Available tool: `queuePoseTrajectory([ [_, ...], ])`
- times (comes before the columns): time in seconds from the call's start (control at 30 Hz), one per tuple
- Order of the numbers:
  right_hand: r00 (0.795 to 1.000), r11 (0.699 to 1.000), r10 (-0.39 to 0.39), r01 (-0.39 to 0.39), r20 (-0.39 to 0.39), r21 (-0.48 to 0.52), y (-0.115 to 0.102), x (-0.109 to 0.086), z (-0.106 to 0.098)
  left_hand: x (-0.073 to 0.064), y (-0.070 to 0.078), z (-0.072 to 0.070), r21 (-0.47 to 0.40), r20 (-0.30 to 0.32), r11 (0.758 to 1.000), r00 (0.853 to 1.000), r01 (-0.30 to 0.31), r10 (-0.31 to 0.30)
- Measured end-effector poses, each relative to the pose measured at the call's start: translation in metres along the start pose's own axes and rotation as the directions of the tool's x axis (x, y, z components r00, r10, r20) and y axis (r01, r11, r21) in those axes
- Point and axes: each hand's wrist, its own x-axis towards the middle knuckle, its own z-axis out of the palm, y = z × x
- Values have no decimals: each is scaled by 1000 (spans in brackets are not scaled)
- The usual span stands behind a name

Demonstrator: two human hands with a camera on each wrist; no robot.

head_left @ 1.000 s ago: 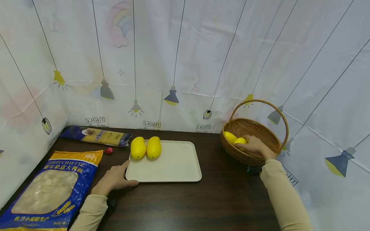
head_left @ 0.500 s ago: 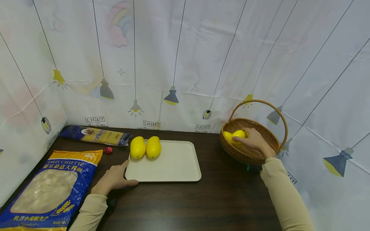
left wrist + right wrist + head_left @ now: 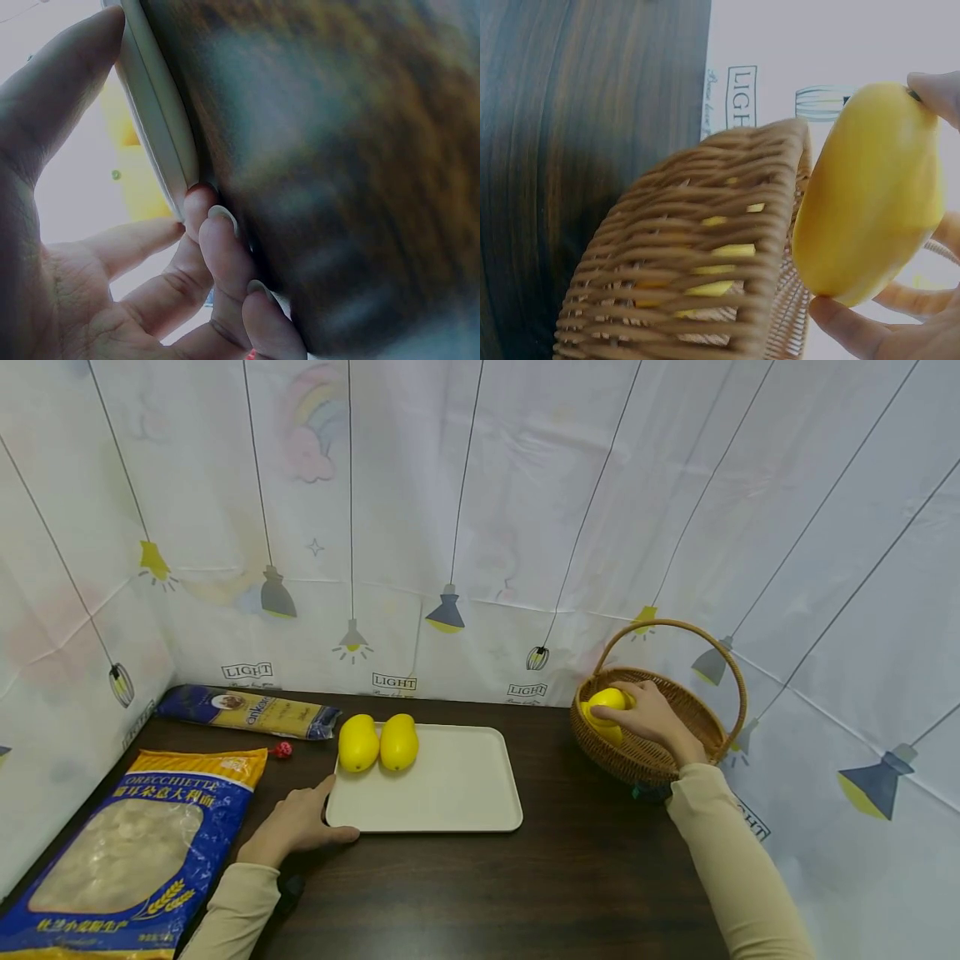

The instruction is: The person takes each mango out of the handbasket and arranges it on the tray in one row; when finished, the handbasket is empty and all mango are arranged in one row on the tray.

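Observation:
My right hand point(image 3: 651, 718) pinches a yellow mango point(image 3: 870, 187) between thumb and fingers, at the left rim of the wicker basket point(image 3: 626, 766). Another yellow thing point(image 3: 609, 735) lies below it in the basket, partly hidden; yellow also shows through the weave in the right wrist view. My left hand point(image 3: 296, 827) holds the near left corner of a cream tray point(image 3: 450, 785). Its thumb point(image 3: 67, 82) and fingertips touch the tray's rim in the left wrist view. Two yellow mangoes point(image 3: 358, 743) point(image 3: 399, 742) stand side by side at the tray's far left.
A blue and yellow bag of orecchiette pasta point(image 3: 123, 852) lies on the left of the dark table point(image 3: 465, 893). Behind it are a long pasta packet point(image 3: 247, 712) and a small red ball-like thing point(image 3: 282, 750). The basket's tall handle point(image 3: 678, 623) arches above its opening. A printed curtain hangs behind.
My right hand has lifted the mango from inside the basket and moved it left and up toward the rim. The left hand and the tray stay put.

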Motion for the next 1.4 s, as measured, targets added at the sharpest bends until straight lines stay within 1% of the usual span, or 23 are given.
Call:
queuePoseTrajectory([
  [0.13,1000,1000,-14,14,-16,19,-8,2,1,0,0,0,0,-3,1000,1000,-5,5],
  [0.33,997,997,-61,63,-48,48,-22,10,6,1,-1,0,-2,-2,1000,1000,-8,8],
  [0.57,995,993,-93,95,-38,68,-47,19,17,1,-1,1,0,-4,1000,1000,-2,2],
  [0.8,990,980,-128,135,-54,147,-69,31,41,1,-2,1,-2,-7,1000,1000,3,-3],
  [0.9,991,974,-126,131,-42,186,-80,35,51,0,-1,1,-4,-4,1000,1000,8,-8],
  [1.07,992,964,-128,122,13,234,-95,39,71,-1,0,1,-2,-3,1000,1000,15,-15],
  [1.27,986,959,-159,140,58,248,-110,42,93,-1,1,0,-8,-1,1000,1000,19,-19],
  [1.4,976,952,-208,189,58,239,-115,43,108,0,0,1,-7,-2,1000,1000,19,-19],
])
